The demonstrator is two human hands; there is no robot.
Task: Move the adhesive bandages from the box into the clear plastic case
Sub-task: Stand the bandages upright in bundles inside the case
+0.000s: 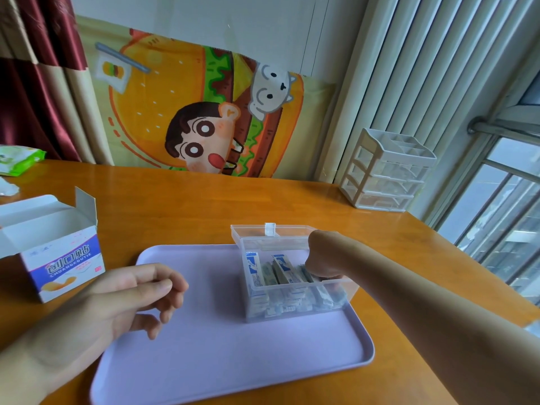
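My right hand [323, 260] is bent down at the wrist into the clear plastic case [295, 299], its fingers curled among the wrapped adhesive bandages [282, 271]; the fingertips are hidden behind the knuckles and the case wall, so I cannot tell whether they pinch a bandage or merely touch the stack. My left hand [128, 299] hovers over the near-left part of the lilac tray [233, 361], fingers loosely curled, thumb beside the forefinger, holding nothing. The bandages stand on edge in a row inside the case, filling most of its width. The case sits on the far-right part of the tray, its hinged lid [271, 230] tipped back on the far side with a small clasp at the middle. Left of the tray, on the wooden table [263, 200], stands the bandage box [55, 252], top flaps open; its inside is not visible. At the table's far-right corner stands a white drawer organiser [385, 171]. A green packet [17, 159] lies at the far-left edge.
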